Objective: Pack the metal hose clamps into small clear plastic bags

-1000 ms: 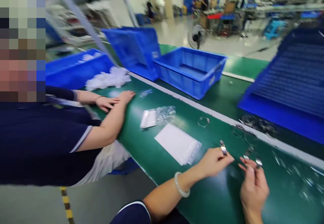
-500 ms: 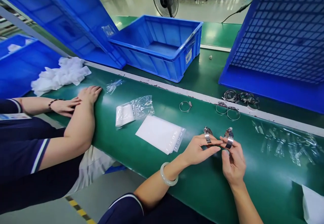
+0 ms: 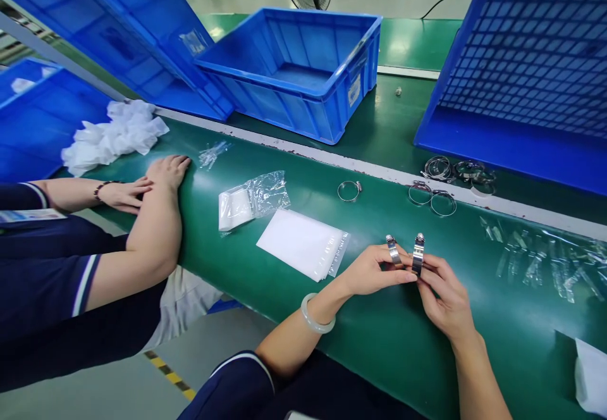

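Head view, near centre: left hand [image 3: 374, 271] pinching one hose clamp [image 3: 392, 250] upright between thumb and forefinger, fingers closed on the band below the screw housing. Right hand [image 3: 443, 296] likewise closed on a second hose clamp [image 3: 418, 254], held edge-on, just beside the first, the two bands nearly touching above the green counter [image 3: 389, 344].

Judged from the thin bright steel: light, stiff across the band yet springy around the loop, smooth and probably a little slippery, with edges that could nick a fingertip. Not fragile. Best held by the flat faces of the band close to the screw housing, where the loop flexes least; squeezing across the open ring likely to deform it out of round.

Head view, farther out: one loose clamp [image 3: 349, 190] lying flat on the counter beyond the hands, a pair of clamps [image 3: 431, 198] to its right, and a small heap of clamps [image 3: 458, 172] at the foot of a tilted blue crate [image 3: 521, 59]. A stack of white bags [image 3: 303, 245] just left of the left hand, a clear plastic bag [image 3: 253, 200] beyond it. An open blue bin [image 3: 303, 69] across the counter. At left, a co-worker's hands [image 3: 142, 183] resting folded at the counter edge, well apart from the clamps.
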Motion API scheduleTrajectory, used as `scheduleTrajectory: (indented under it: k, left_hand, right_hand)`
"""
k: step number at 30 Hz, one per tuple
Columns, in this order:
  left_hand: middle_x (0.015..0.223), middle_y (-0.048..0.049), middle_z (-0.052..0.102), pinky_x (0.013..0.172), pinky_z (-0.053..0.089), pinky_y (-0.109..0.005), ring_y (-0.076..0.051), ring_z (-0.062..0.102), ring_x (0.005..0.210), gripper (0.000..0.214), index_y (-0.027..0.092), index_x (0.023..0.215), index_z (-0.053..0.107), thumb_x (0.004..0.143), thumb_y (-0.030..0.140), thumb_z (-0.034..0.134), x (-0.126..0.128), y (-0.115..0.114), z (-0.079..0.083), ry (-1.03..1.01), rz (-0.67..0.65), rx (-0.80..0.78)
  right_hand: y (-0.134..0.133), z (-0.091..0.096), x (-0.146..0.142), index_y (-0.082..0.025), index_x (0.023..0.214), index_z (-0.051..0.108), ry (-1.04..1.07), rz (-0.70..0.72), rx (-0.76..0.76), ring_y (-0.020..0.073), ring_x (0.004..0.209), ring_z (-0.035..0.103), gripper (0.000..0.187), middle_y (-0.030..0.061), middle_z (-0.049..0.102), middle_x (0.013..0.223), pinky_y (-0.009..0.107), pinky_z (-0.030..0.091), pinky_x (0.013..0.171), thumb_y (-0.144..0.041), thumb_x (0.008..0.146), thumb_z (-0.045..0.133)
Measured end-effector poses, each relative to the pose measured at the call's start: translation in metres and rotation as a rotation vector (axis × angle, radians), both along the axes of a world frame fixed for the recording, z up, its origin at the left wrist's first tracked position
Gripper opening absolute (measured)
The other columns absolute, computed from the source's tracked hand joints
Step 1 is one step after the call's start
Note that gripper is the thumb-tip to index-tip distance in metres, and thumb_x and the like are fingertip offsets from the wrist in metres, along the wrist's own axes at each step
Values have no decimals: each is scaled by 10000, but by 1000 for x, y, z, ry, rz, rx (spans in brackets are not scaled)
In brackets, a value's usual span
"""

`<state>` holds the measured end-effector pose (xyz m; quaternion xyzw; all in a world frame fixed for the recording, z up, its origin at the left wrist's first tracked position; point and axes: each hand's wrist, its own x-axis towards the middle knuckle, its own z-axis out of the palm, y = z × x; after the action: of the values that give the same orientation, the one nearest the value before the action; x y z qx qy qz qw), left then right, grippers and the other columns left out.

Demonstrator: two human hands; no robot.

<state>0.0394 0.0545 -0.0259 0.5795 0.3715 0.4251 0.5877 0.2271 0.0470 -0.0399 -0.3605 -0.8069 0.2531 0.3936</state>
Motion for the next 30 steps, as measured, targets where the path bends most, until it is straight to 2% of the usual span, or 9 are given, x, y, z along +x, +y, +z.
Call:
scheduleTrajectory:
  k: [4,11,17,24,27,30]
  left_hand:
    - [891,-59,639,616,418,-249,-126,521,729,344,153,916,727,792,470,678,0,-1,-1,1,-3,3]
    - [944,-66,646,871,477,-317,-167,598,913,230,178,938,738,842,368,653,1,-3,0,16,4,107]
    - [883,-62,645,888,477,-329,-172,602,897,253,161,814,740,826,400,661,1,-4,0,32,6,143]
    - [749,-49,657,718,467,-271,-138,578,727,311,119,769,707,814,424,664,2,-6,0,-44,-11,70]
    - [643,-7,578,577,411,-231,-89,491,587,344,108,736,686,775,451,695,2,-7,0,-87,-40,-22]
    - [545,43,491,473,333,-209,-53,412,470,337,107,793,678,761,441,711,3,-9,3,-156,-57,-136]
  right_hand:
    - [0,2,3,-227,1065,617,-3,26,-21,212,1011,625,264,116,595,1130,370,557,823,-89,850,549]
    - [0,-2,5,-228,1030,630,-50,6,-7,194,1000,632,214,105,610,1121,336,551,828,-117,867,546]
    - [0,-1,7,-232,1047,624,-64,-8,31,212,1006,620,232,96,626,1105,372,531,838,-115,856,562]
    - [-2,2,1,-251,1192,585,12,-2,-39,188,1060,567,379,98,549,1186,330,501,870,-64,865,543]
    - [-3,1,-1,-255,1166,599,74,20,-92,179,1057,561,353,81,550,1145,314,488,881,-72,866,555]
    - [-4,1,-3,-253,1105,625,99,22,-156,167,1004,572,280,65,563,1083,299,480,852,-104,875,566]
